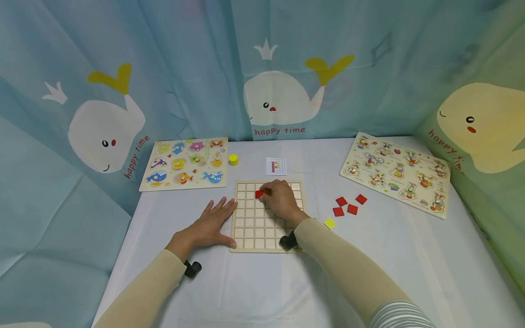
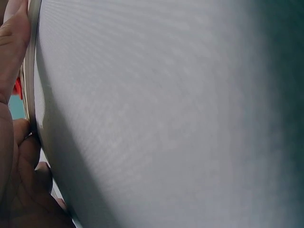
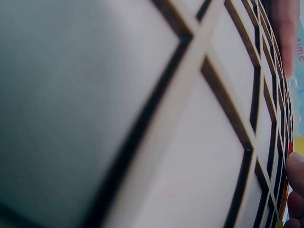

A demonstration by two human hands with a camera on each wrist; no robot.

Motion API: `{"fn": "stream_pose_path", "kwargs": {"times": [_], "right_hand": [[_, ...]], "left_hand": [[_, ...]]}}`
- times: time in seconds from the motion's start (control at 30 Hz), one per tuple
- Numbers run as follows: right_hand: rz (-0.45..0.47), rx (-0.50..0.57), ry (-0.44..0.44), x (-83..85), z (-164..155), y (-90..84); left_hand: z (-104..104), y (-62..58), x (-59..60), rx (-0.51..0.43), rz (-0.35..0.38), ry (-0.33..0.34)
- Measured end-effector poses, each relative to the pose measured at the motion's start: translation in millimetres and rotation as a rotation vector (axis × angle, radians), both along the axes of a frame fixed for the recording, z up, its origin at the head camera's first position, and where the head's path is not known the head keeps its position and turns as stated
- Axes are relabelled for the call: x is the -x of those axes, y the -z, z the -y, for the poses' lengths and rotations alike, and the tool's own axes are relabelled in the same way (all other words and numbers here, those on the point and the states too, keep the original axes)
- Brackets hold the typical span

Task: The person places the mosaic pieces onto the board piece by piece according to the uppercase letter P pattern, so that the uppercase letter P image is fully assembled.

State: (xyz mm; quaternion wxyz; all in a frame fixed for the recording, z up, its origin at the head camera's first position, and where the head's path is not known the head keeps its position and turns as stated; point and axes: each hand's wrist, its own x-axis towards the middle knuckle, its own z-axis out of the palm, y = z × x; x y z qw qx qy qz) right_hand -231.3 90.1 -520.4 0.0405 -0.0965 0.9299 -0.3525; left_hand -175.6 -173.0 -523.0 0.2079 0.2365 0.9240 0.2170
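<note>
A square wooden grid board (image 1: pixel 249 249) lies flat on the table. One red tile (image 1: pixel 259 194) shows in a cell near its far edge. My right hand (image 1: pixel 280 200) reaches over the board, thumb and index finger pinching at a reddish tile beside that one, largely hidden by the fingers. In the right wrist view, the right fingertips (image 3: pixel 295 173) are low at the board's far cells, by a bit of red. My left hand (image 1: pixel 211 225) lies spread on the table, its thumb on the board's left edge. The left wrist view shows that thumb (image 2: pixel 14 38) against the board's side.
Several loose red tiles (image 1: pixel 338 212) and a yellow tile (image 1: pixel 329 223) lie right of the board. A small pattern card (image 1: pixel 276 166) is beyond it. A yellow round piece (image 1: pixel 233 159) stands by the left animal puzzle (image 1: pixel 186 164); more puzzle boards (image 1: pixel 398 173) lie right.
</note>
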Motion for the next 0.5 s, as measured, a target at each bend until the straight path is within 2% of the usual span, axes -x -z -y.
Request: {"fn": "stream_pose_path", "kwargs": {"times": [0.5], "right_hand": [[0.015,-0.021,0.007,0.3,0.8,-1.6]], "left_hand": [[-0.2,-1.0,-1.2,-0.014,-0.014,-0.004]]}}
